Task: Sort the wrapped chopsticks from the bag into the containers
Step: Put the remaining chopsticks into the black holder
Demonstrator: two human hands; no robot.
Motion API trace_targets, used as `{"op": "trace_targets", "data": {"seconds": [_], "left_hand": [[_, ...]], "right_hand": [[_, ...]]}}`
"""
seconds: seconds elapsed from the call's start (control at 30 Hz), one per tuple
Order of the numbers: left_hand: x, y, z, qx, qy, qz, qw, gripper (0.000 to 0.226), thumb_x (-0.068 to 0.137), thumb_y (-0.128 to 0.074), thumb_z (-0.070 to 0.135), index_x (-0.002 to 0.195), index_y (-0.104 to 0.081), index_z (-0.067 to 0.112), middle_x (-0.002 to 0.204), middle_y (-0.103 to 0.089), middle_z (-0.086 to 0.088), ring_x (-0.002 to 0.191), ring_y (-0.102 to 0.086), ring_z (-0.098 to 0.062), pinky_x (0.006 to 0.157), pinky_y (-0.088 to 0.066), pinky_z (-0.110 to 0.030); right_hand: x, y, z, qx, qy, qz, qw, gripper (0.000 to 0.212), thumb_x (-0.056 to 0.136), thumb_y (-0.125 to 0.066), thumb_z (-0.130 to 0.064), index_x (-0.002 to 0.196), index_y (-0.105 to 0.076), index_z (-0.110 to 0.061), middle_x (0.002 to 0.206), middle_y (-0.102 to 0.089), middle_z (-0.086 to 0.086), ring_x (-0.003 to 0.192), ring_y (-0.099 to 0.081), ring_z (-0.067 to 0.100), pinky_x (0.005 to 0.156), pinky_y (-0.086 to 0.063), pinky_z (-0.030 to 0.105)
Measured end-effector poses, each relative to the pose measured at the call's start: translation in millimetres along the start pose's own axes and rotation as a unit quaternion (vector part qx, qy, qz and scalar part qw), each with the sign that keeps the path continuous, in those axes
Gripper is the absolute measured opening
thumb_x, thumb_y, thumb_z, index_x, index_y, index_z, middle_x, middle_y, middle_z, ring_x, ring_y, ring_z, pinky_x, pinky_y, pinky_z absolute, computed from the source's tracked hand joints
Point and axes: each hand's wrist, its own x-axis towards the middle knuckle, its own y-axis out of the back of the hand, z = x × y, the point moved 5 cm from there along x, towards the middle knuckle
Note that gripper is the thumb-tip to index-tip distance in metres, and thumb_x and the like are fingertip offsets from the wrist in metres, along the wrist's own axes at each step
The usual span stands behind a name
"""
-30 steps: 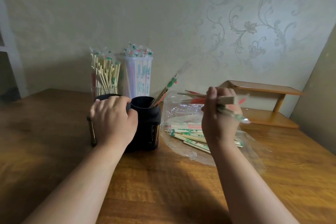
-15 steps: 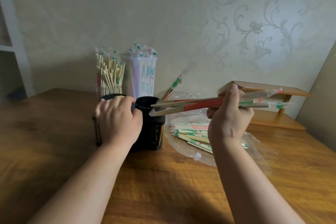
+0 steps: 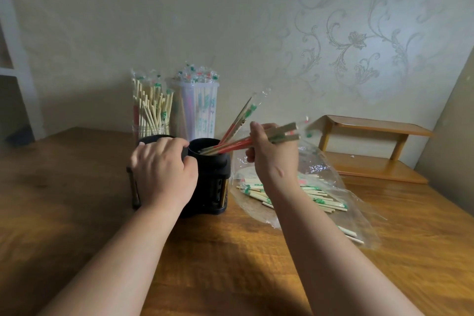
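Note:
A black two-cup holder (image 3: 213, 179) stands on the wooden table (image 3: 230, 251). My left hand (image 3: 164, 172) grips its left cup from above. My right hand (image 3: 272, 156) holds a small bunch of wrapped chopsticks (image 3: 238, 145), tilted, with their tips inside the right cup's mouth. Another wrapped pair (image 3: 241, 118) leans in that cup. To the right lies a clear plastic bag (image 3: 333, 187) with several wrapped chopsticks (image 3: 323, 200) inside.
Behind the holder stand a glass jar (image 3: 151, 115) and a translucent plastic tub (image 3: 197, 113), both full of wrapped chopsticks. A small wooden shelf (image 3: 372, 151) sits at the back right by the wall. A white frame is at the far left.
My right hand lifted the bunch from over the bag, swung it left and tipped it down, so its tips now reach into the right cup. My left hand stayed on the holder.

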Motion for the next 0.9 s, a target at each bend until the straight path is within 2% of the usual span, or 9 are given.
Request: {"op": "trace_targets", "data": {"seconds": [0.1,0.17,0.27,0.37,0.43,0.53,0.67,0.77,0.9], "left_hand": [[-0.2,-1.5,0.3,-0.001,-0.002,0.004,1.0,0.031,0.074,-0.053,0.02,0.097,-0.073,0.018,0.094,-0.071,-0.004,0.093,-0.059,-0.033,0.1,-0.035,-0.048],[0.0,-2.0,0.9,-0.003,-0.005,0.006,1.0,0.031,0.074,-0.053,0.02,0.097,-0.074,0.018,0.094,-0.071,-0.004,0.092,-0.06,-0.033,0.1,-0.035,-0.048],[0.1,-1.0,1.6,-0.003,-0.006,0.009,1.0,0.032,0.074,-0.051,0.02,0.097,-0.074,0.018,0.093,-0.071,-0.004,0.092,-0.059,-0.033,0.099,-0.036,-0.049],[0.0,-0.1,2.2,-0.004,-0.006,0.01,1.0,0.032,0.075,-0.051,0.02,0.097,-0.074,0.018,0.095,-0.071,-0.004,0.093,-0.059,-0.033,0.099,-0.035,-0.048],[-0.2,-0.2,1.9,-0.003,-0.004,0.012,1.0,0.032,0.074,-0.051,0.019,0.096,-0.074,0.018,0.095,-0.071,-0.004,0.092,-0.059,-0.034,0.098,-0.035,-0.048],[-0.1,-0.8,1.7,0.002,-0.003,0.01,1.0,0.031,0.074,-0.052,0.02,0.095,-0.074,0.017,0.094,-0.071,-0.004,0.091,-0.059,-0.033,0.097,-0.035,-0.047],[-0.1,-0.1,1.3,0.002,-0.006,0.008,1.0,0.032,0.075,-0.05,0.021,0.097,-0.074,0.018,0.096,-0.071,-0.004,0.093,-0.059,-0.032,0.098,-0.034,-0.047],[0.5,-0.7,1.3,0.005,-0.006,0.0,1.0,0.032,0.076,-0.05,0.021,0.098,-0.074,0.018,0.097,-0.071,-0.004,0.093,-0.059,-0.032,0.098,-0.035,-0.046],[-0.2,-0.9,1.4,0.007,-0.014,-0.001,1.0,0.027,0.078,-0.056,0.016,0.099,-0.073,0.016,0.098,-0.072,-0.006,0.093,-0.06,-0.033,0.097,-0.035,-0.047]], "right_hand": [[19.0,-7.6,-5.7,-0.047,-0.009,-0.027,0.999,0.035,0.096,-0.057,-0.024,0.079,-0.064,0.005,0.06,-0.064,0.017,0.05,-0.057,0.025,0.052,-0.052,0.043],[24.1,-15.9,-5.0,-0.059,-0.031,-0.05,0.997,0.035,0.094,-0.061,-0.025,0.086,-0.067,0.009,0.058,-0.059,0.013,0.051,-0.052,0.021,0.052,-0.046,0.04],[22.2,-30.1,-1.5,-0.11,-0.053,-0.082,0.989,0.031,0.089,-0.069,-0.032,0.081,-0.069,-0.002,0.054,-0.054,0.0,0.043,-0.045,0.012,0.05,-0.04,0.026],[18.1,-41.3,2.7,-0.093,-0.074,-0.113,0.986,0.021,0.088,-0.071,-0.027,0.086,-0.072,-0.006,0.063,-0.065,0.002,0.045,-0.056,0.008,0.057,-0.052,0.03],[15.5,-43.6,4.5,-0.079,-0.069,-0.12,0.987,0.023,0.086,-0.074,-0.027,0.088,-0.071,-0.004,0.07,-0.07,0.005,0.048,-0.06,0.008,0.063,-0.058,0.034],[11.5,-40.4,3.9,-0.081,-0.034,-0.135,0.987,0.036,0.078,-0.083,-0.03,0.091,-0.067,0.0,0.066,-0.066,-0.003,0.045,-0.058,-0.002,0.052,-0.05,0.021],[6.7,-14.7,8.6,-0.117,-0.022,-0.111,0.987,0.044,0.075,-0.085,-0.037,0.105,-0.062,-0.015,0.081,-0.063,-0.004,0.068,-0.06,0.008,0.062,-0.045,0.026],[2.0,8.4,14.0,-0.12,-0.001,-0.106,0.987,0.02,0.085,-0.074,-0.034,0.09,-0.067,-0.017,0.074,-0.065,-0.003,0.063,-0.057,0.009,0.061,-0.049,0.033],[-3.6,34.4,21.4,-0.103,-0.013,-0.136,0.985,0.023,0.091,-0.065,-0.025,0.073,-0.065,-0.01,0.055,-0.06,-0.005,0.053,-0.048,0.012,0.058,-0.04,0.032]]}}
